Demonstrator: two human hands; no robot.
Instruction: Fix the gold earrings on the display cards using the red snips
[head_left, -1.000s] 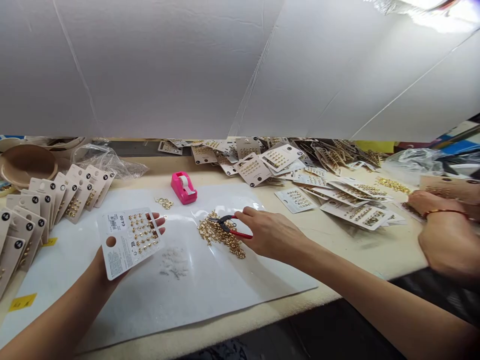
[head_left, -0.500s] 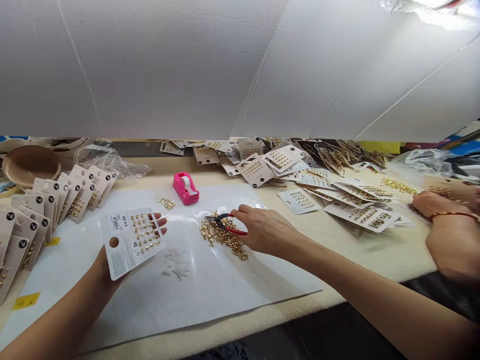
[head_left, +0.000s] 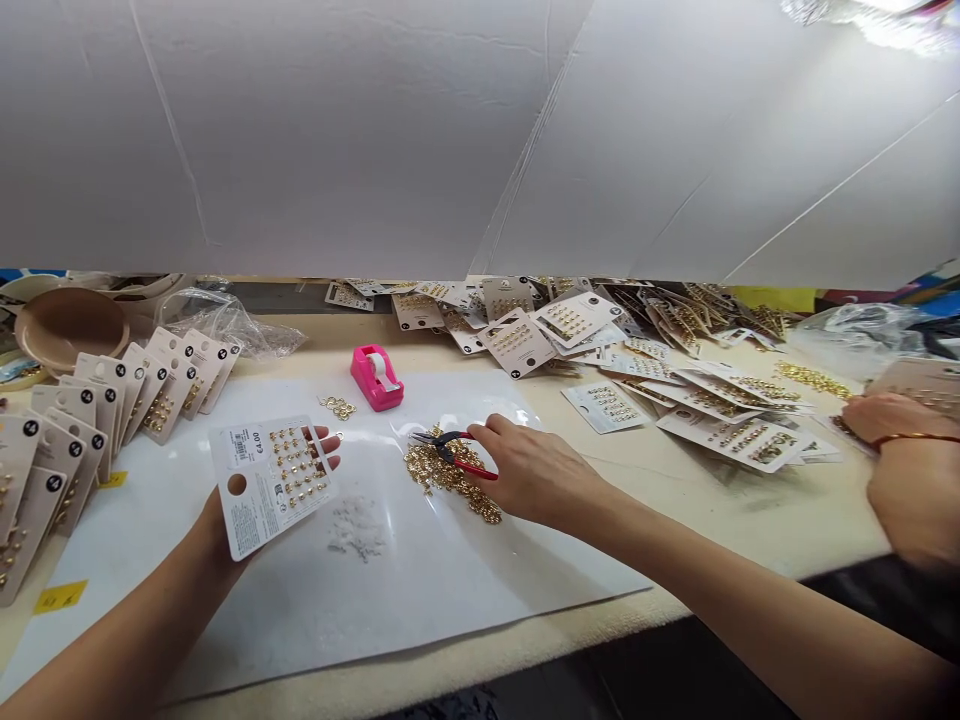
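Observation:
My left hand (head_left: 327, 446) holds up a white earring card (head_left: 276, 484), its back with a price label and rows of gold pieces facing me; most of the hand is hidden behind it. My right hand (head_left: 529, 468) is closed around the red handles of pliers (head_left: 459, 452). The tips of the pliers are over a pile of small gold pieces (head_left: 454, 482) on the white sheet (head_left: 420, 590). Between the card and the pile lies a scatter of small clear bits (head_left: 358, 528). A few gold rings (head_left: 337, 408) lie behind the card.
A pink tape dispenser (head_left: 377, 378) stands at the sheet's back. Upright cards (head_left: 169, 398) line the left, near a brown bowl (head_left: 72, 328). Many loose cards (head_left: 727, 436) are heaped at the back right. Another person's hand (head_left: 900, 430) is at the far right.
The whole view has shifted slightly, so things appear a little further right. My hands still hold the card and the pliers, in nearly the same places.

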